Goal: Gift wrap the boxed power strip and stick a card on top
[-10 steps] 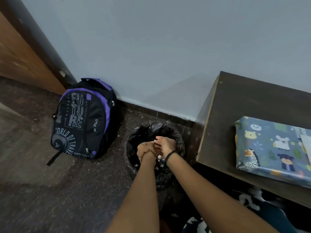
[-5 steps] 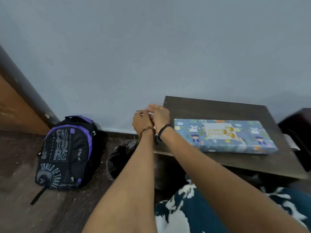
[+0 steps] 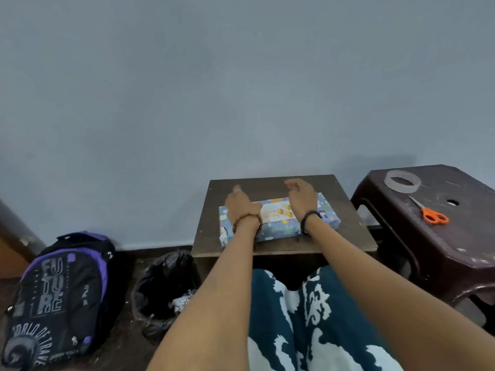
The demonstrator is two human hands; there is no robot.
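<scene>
The box [image 3: 280, 228], wrapped in blue paper printed with animals, lies flat on the small dark wooden table [image 3: 284, 247]. A pale card with gold balloons [image 3: 277, 212] sits on its top face. My left hand [image 3: 241, 203] hovers over the box's left part, fingers loosely spread, holding nothing. My right hand [image 3: 301, 195] hovers over the right part, fingers slightly curled and apart, also holding nothing. Whether either hand touches the paper I cannot tell. Both wrists carry bracelets.
A dark plastic stool [image 3: 434, 231] at the right carries a tape roll [image 3: 402, 181] and orange-handled scissors [image 3: 430, 213]. Left of the table stands a bin with a black liner [image 3: 163, 290] holding paper scraps. A black and purple backpack [image 3: 59, 298] leans against the wall.
My hands left the bin at the lower left, rose together, then parted and moved right over the wrapped box. The view swung from the bin to the table.
</scene>
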